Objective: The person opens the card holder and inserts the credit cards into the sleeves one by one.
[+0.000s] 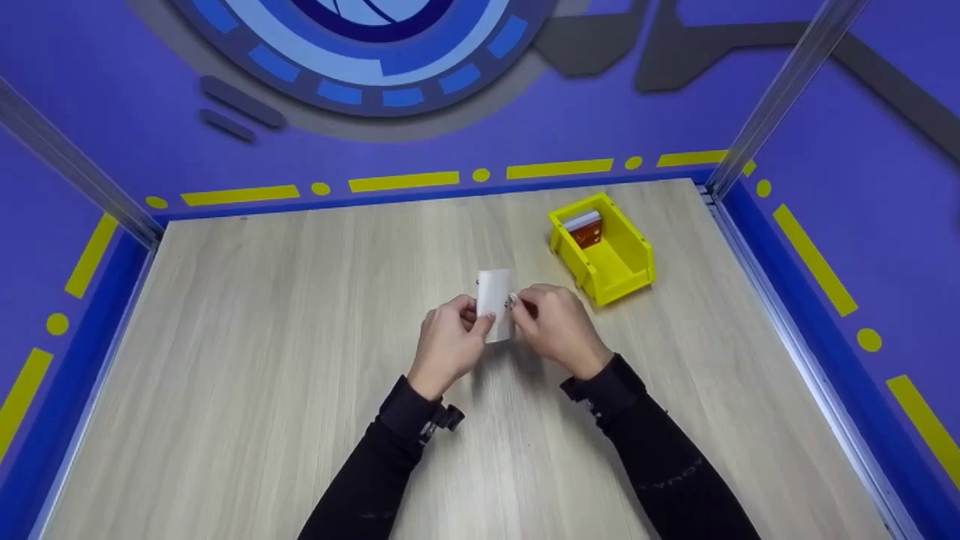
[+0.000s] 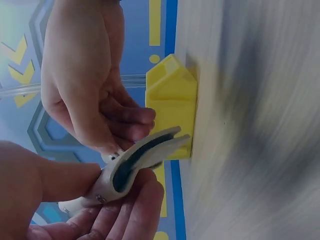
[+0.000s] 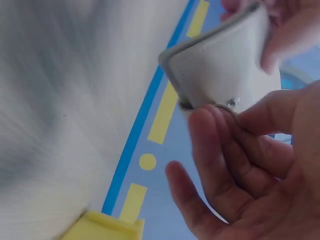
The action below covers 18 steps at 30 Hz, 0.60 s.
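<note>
A small white card holder [image 1: 493, 289] with metal snaps is up in front of me, above the table. My left hand [image 1: 448, 337] grips it from the left, thumb on its near face and fingers behind. At its right edge, my right hand [image 1: 559, 324] pinches the edge by a snap [image 3: 233, 102]. From the left wrist view the card holder [image 2: 102, 185] looks bent, its layers parted at one end and a dark blue inside showing. The right wrist view shows a stitched border along its white face [image 3: 215, 67].
A yellow open-front bin [image 1: 626, 289] stands on the wooden table [image 1: 300, 337], beyond my right hand. Inside it, a red-and-white stack [image 1: 586, 229] leans against the left wall. Purple panels [image 1: 420, 154] with yellow marks border the table at the back and sides.
</note>
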Each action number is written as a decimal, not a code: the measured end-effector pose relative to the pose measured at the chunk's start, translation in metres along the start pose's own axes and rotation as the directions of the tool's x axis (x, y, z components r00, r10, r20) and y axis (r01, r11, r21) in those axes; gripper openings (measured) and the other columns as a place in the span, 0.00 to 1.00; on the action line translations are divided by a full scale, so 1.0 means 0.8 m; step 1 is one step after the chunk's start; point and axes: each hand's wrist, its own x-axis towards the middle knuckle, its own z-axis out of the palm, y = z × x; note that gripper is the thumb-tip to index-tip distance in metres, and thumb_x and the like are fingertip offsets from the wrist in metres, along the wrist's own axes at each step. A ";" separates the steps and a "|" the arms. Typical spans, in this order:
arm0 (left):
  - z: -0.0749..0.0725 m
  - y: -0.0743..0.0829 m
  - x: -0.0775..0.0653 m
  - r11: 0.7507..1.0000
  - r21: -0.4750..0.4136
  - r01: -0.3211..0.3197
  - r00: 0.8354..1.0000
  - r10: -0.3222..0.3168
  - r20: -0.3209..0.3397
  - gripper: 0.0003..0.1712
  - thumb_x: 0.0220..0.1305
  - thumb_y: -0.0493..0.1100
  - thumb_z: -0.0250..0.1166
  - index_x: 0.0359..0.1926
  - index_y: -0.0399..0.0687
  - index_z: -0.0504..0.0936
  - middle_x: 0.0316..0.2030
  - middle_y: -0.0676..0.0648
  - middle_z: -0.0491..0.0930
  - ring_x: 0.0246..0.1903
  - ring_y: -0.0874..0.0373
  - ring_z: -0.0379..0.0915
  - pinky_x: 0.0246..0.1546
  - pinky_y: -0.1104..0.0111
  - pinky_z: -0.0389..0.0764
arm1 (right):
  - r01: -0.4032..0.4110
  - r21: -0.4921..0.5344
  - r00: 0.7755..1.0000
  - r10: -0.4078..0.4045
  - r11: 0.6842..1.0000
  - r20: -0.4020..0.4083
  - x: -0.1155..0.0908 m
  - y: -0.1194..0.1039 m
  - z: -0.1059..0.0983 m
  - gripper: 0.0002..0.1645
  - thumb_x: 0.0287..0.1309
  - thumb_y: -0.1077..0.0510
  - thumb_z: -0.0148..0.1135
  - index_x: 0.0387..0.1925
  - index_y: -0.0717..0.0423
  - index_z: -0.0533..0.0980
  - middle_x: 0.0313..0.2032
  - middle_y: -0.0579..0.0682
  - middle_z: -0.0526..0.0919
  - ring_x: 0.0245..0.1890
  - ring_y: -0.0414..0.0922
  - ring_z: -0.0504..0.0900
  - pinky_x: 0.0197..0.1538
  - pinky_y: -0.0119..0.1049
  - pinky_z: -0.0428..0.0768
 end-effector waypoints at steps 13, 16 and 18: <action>-0.017 0.000 0.003 0.998 -0.050 0.028 0.999 -0.029 -0.022 0.09 0.76 0.42 0.69 0.48 0.41 0.88 0.38 0.44 0.90 0.37 0.54 0.84 0.42 0.60 0.83 | -0.105 0.163 0.994 0.099 0.981 0.050 0.005 0.013 -0.012 0.19 0.79 0.57 0.62 0.62 0.60 0.86 0.51 0.58 0.91 0.40 0.48 0.88 0.46 0.41 0.85; -0.017 0.000 0.003 0.998 -0.055 0.027 1.000 -0.028 -0.012 0.09 0.76 0.42 0.69 0.50 0.41 0.88 0.39 0.43 0.90 0.39 0.52 0.86 0.43 0.59 0.84 | -0.145 0.256 0.984 0.114 0.956 0.134 0.005 0.015 -0.014 0.19 0.82 0.53 0.62 0.63 0.59 0.85 0.52 0.57 0.90 0.39 0.50 0.90 0.44 0.38 0.84; -0.017 0.000 0.003 0.998 -0.057 0.028 1.000 -0.028 -0.001 0.10 0.76 0.42 0.68 0.50 0.40 0.88 0.40 0.43 0.91 0.40 0.52 0.86 0.44 0.59 0.85 | -0.186 0.326 0.973 0.128 0.927 0.192 0.006 0.018 -0.017 0.20 0.82 0.52 0.62 0.64 0.59 0.84 0.53 0.58 0.89 0.41 0.54 0.92 0.44 0.39 0.85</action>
